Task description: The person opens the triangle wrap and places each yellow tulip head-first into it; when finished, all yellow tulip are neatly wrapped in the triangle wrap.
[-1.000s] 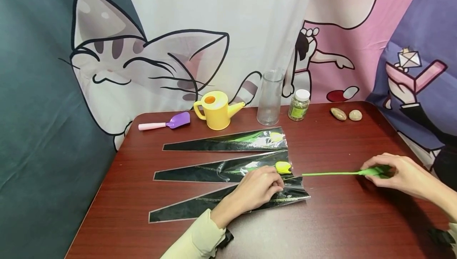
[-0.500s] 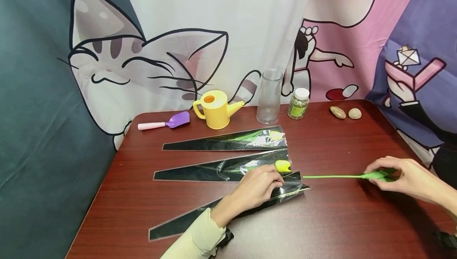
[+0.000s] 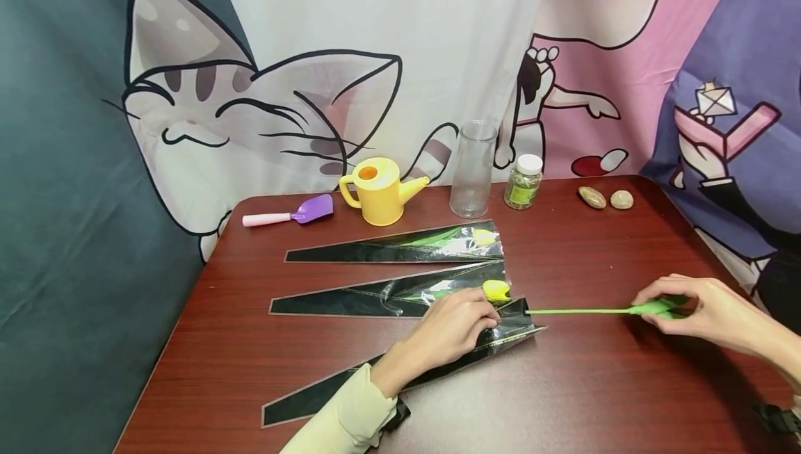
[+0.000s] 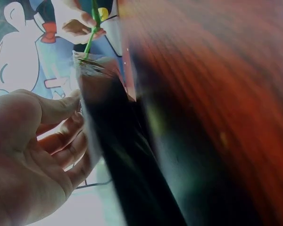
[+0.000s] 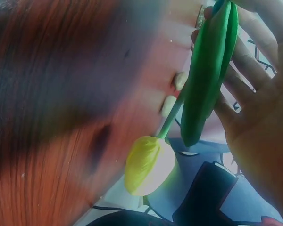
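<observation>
Drawing a tulip [image 3: 601, 311] stem-first out of the nearest sleeve [image 3: 400, 367] on the surface [image 3: 594, 398]. Left hand [image 3: 447, 332] fingers pinching the sleeve mouth; right hand [image 3: 704, 311] fingers grasping the leaves. Next, likely: steady pull rightward, sleeve pinned.

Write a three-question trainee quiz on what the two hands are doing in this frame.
1. Multiple choice: the right hand holds A) a purple scoop, B) the green flower stem, C) a stone.
2. True or false: the left hand holds the sleeve nearest the person.
3. Fill in: ___ black sleeves lie on the table.
Key: 1 B; 2 true; 3 three.
</observation>
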